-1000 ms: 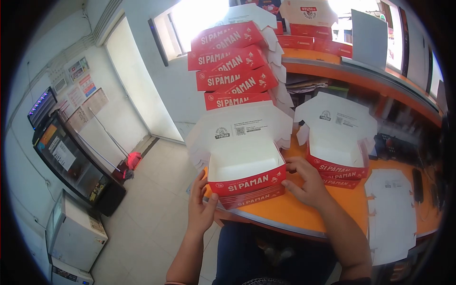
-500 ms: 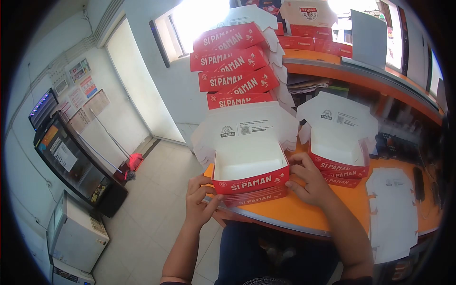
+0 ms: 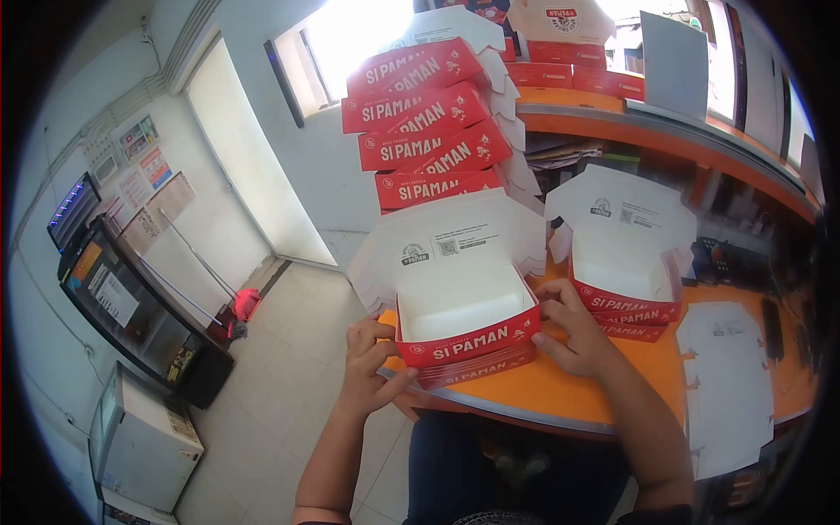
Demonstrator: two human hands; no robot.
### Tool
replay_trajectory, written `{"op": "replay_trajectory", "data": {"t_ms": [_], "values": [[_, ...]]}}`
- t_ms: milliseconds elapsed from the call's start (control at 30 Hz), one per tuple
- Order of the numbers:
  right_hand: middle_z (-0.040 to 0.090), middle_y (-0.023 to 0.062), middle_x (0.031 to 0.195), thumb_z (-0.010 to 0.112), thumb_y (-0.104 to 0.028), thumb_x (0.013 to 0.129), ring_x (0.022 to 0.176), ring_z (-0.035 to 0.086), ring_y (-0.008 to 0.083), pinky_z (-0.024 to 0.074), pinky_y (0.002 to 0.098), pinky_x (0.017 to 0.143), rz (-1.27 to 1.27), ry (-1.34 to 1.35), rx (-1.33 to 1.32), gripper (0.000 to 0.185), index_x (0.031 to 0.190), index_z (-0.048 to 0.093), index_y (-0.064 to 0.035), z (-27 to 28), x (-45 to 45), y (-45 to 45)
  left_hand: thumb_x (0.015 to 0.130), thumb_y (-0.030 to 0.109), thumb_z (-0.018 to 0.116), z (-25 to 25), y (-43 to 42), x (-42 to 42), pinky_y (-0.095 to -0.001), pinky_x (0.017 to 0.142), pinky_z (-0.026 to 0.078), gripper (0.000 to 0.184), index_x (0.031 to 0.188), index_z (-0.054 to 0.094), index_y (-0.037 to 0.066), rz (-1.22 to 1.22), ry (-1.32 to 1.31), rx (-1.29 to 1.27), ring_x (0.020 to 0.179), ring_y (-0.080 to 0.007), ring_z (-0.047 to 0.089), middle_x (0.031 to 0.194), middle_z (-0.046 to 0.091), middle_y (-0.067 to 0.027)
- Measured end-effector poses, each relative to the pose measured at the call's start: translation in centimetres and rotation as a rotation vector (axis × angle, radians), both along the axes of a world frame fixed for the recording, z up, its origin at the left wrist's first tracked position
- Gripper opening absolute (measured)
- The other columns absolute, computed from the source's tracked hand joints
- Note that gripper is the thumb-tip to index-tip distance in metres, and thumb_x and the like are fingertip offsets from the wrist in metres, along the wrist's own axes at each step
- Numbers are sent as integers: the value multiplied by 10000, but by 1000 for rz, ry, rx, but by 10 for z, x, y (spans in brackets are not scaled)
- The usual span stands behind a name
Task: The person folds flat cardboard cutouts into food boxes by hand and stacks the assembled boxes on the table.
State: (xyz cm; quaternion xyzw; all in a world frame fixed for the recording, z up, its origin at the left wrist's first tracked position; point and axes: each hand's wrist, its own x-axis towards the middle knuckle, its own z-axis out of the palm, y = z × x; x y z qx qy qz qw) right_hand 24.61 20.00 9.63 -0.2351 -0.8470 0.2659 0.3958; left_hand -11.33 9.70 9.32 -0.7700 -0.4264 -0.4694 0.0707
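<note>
A stack of nested red-and-white cardboard food boxes (image 3: 468, 346) stands at the near edge of the orange counter. Its top box is open, white and hollow inside, with the lid tipped back. My left hand (image 3: 372, 363) is at the stack's left side, fingers curled and thumb by the front corner. On the opposite side, my right hand (image 3: 570, 331) presses bent fingers and thumb against the right end. To the right is a shorter stack of open boxes (image 3: 626, 306). A flat white box blank (image 3: 724, 385) lies over the counter's edge beyond it.
A tall leaning pile of red boxes (image 3: 433, 144) rises behind the front stack. More boxes (image 3: 569, 79) sit on the raised shelf. A black device (image 3: 735, 262) and a dark phone-like object (image 3: 772, 328) lie at the right. The counter edge (image 3: 525, 416) is in front of my body.
The front stack has shifted slightly right and toward me, turned a little, with both hands at its sides. The camera view has also moved slightly.
</note>
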Motion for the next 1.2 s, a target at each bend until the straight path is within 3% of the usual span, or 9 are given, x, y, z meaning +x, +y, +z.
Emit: {"op": "replay_trajectory", "data": {"t_ms": [333, 533, 667, 933, 1200], "values": [[483, 149, 1311, 773, -153, 947, 1251, 551, 320, 467, 438, 1091, -38, -5, 20, 269, 1156, 679, -11, 1, -1, -2, 769, 286, 880, 3, 4, -3, -602, 1203, 335, 241, 841, 731, 110, -7, 0, -31, 1082, -262, 602, 944, 690, -28], [490, 130, 1295, 812, -168, 925, 1249, 553, 302, 473, 431, 1082, -56, 23, 3, 234, 1069, 705, -18, 0, -2, 0, 783, 282, 878, -2, -2, -2, -610, 1195, 303, 235, 850, 734, 107, 66, 18, -49, 1074, -260, 568, 991, 674, -19], [529, 129, 1278, 838, -128, 904, 1188, 577, 296, 507, 410, 1033, -50, 33, 105, 255, 1109, 727, -25, 3, -1, 2, 800, 246, 866, -4, 0, -4, -566, 1158, 322, 212, 875, 734, 99, 19, 2, -68, 1106, -278, 525, 1044, 664, -28], [607, 120, 1160, 856, -137, 867, 1117, 595, 315, 511, 431, 948, -46, 27, 133, 221, 934, 678, -25, 4, -2, 4, 817, 191, 841, 0, 1, -1, -456, 1078, 351, 194, 896, 711, 72, -3, -38, -134, 1134, -286, 513, 1081, 683, -66], [696, 122, 1027, 831, -97, 851, 995, 662, 304, 535, 398, 853, -22, -9, 165, 189, 908, 678, -2, 18, 0, 3, 859, 225, 824, 14, -6, -2, -449, 1106, 329, 222, 947, 691, 71, -39, -109, -346, 1176, -287, 524, 1103, 690, -79]]}}
